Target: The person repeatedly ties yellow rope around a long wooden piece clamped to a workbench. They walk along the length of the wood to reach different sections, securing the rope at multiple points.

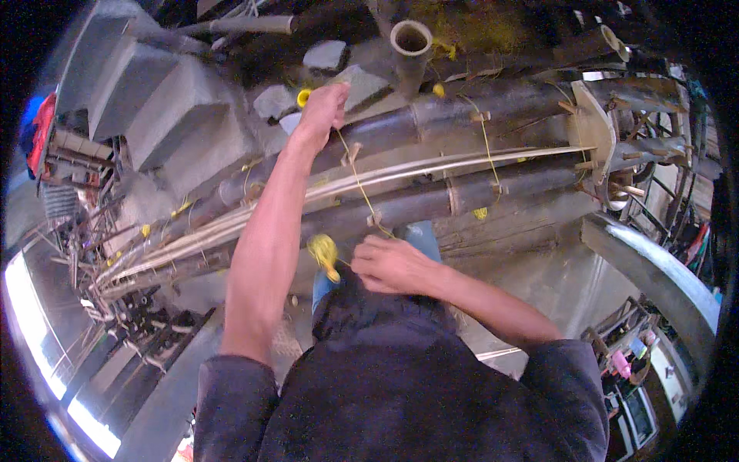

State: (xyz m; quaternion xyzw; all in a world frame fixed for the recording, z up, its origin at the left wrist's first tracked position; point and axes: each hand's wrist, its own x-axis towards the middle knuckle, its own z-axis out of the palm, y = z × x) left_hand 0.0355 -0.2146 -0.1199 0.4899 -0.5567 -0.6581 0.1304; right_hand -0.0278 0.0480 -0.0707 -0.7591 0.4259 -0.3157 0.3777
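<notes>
Your left hand point(323, 108) is stretched far forward, its fingers curled tight around the thin yellow cord point(356, 179), pinching it against the upper dark bamboo pole point(431, 119). A small yellow spool point(304, 97) sits just beside that hand. From your grip the cord runs taut, slanting down to your right hand point(394, 266), whose fingers are bunched closed on its lower end at a short wooden peg point(377, 221) in the lower dark bamboo pole point(493, 192). A yellow tuft of loose cord point(325, 252) hangs just left of your right hand. Between the two poles lie long pale split-bamboo strips point(431, 163). Beyond the upper pole stands an open-ended bamboo tube point(411, 42) among grey concrete blocks point(327, 55).
</notes>
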